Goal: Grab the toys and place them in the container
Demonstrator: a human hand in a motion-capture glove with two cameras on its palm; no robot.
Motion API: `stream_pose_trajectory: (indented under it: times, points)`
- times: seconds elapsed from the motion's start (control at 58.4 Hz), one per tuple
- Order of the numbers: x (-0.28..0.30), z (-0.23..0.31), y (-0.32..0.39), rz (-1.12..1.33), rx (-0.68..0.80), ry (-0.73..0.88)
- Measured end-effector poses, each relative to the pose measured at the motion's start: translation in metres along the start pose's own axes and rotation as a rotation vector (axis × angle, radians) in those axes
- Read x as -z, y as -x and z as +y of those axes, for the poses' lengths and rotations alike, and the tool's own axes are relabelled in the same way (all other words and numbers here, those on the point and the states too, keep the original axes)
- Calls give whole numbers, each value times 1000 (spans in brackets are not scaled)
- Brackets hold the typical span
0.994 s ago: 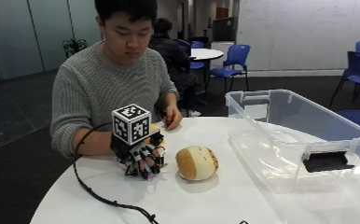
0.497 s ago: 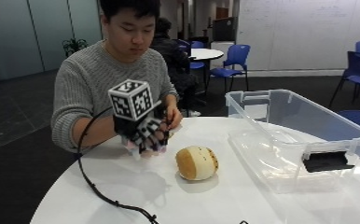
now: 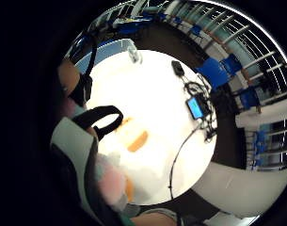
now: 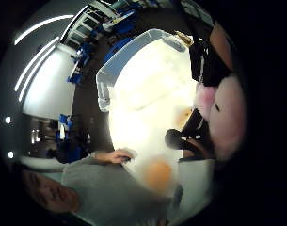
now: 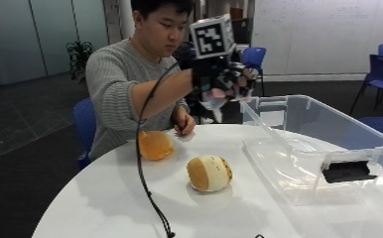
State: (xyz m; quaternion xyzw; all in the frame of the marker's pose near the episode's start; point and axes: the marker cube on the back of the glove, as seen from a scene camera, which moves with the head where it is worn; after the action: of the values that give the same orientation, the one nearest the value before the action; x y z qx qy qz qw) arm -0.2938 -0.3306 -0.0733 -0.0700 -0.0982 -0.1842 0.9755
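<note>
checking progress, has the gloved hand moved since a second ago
Yes. The gloved right hand has risen off the table and swung toward the clear container, gripping a pink toy.

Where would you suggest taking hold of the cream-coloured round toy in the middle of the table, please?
Come from above and close round the sides of the cream round toy. It sits alone on the table, rounded with no handle, apart from the orange toy and the container.

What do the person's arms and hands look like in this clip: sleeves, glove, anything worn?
Both arms are in grey ribbed sweater sleeves. The right hand wears a black glove with black straps and white plastic on the palm side. The left hand is bare.
</note>
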Motion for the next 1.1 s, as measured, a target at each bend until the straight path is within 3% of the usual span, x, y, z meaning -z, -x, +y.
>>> stream_pose_trajectory:
  times: [0.103, 0.206, 0.36, 0.514, 0.685, 1.096]
  points:
    - [-36, -73, 42, -47, -13, -32]
    - [-89, -130, 101, 57, 54, -33]
    - [-145, -175, 154, 150, 193, 61]
    - [-184, -182, 157, 176, 208, 169]
    - [-209, -176, 143, 182, 102, 355]
    - [-177, -161, 125, 192, 132, 310]
